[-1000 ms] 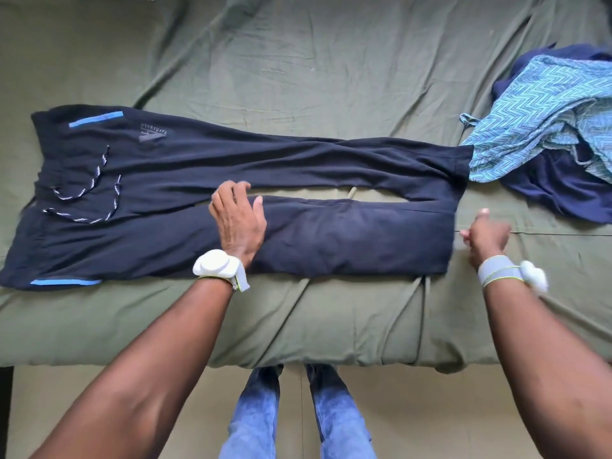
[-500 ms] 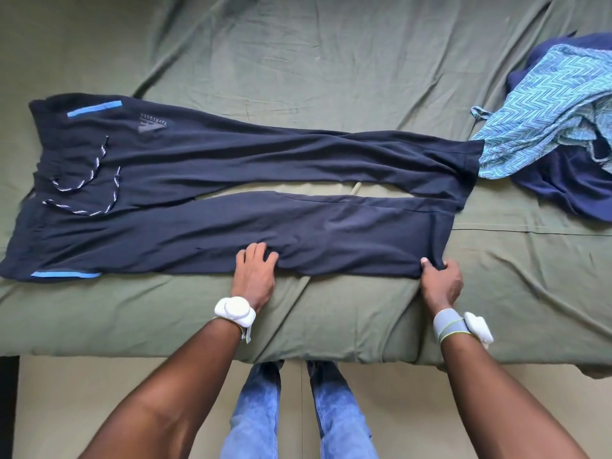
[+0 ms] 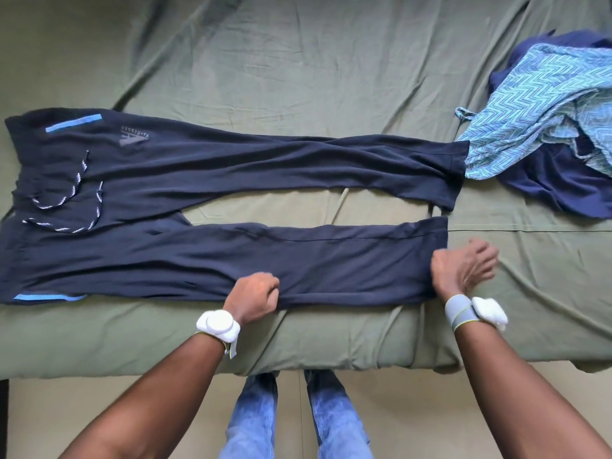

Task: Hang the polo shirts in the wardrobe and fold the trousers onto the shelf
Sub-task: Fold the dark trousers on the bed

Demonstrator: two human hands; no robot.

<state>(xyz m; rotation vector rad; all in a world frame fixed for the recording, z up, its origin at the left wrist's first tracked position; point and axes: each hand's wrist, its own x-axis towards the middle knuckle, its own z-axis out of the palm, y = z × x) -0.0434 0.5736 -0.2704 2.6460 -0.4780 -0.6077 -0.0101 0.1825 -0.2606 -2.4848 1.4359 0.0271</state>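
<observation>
Dark navy track trousers (image 3: 231, 180) lie flat across the green bed, waistband at the left, both legs stretched to the right with a gap between them. My left hand (image 3: 255, 296) pinches the near edge of the near leg about halfway along it. At the cuff of that same leg, my right hand (image 3: 460, 268) grips the fabric with its thumb on the cloth and its fingers blurred. A white drawstring curls near the waistband.
A heap of clothes sits at the right: a teal zigzag-patterned garment (image 3: 536, 107) over a dark blue one (image 3: 543, 183), touching the far leg's cuff. The green bedsheet (image 3: 298, 61) is wrinkled. The bed's front edge runs just above my jeans-clad legs.
My left hand left the top of the near leg and closed on its near edge. My right hand came in from beyond the cuff and took hold of the cuff's near corner.
</observation>
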